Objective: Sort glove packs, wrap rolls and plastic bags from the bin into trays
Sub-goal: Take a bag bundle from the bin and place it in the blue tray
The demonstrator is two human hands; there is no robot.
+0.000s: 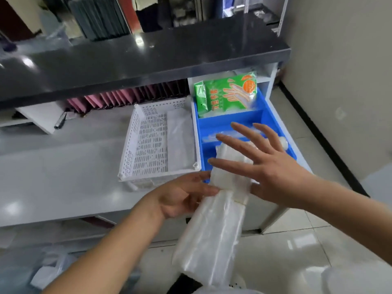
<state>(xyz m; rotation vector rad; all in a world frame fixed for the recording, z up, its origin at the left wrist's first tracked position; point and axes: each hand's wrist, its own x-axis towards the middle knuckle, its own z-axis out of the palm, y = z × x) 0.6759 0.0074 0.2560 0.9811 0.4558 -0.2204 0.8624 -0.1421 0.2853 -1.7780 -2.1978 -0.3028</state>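
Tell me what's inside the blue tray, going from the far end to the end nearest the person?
In the blue tray: green glove pack in the far section → clear wrap roll in the middle section, partly hidden by the right hand → stack of plastic bags in the near section.

Blue tray, green-and-orange glove pack, white perforated basket

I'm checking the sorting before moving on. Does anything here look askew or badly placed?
Yes: the bundle of plastic bags is only partly in the blue tray; its long end hangs past the counter edge, propped by the left hand. The green glove pack also sits tilted.
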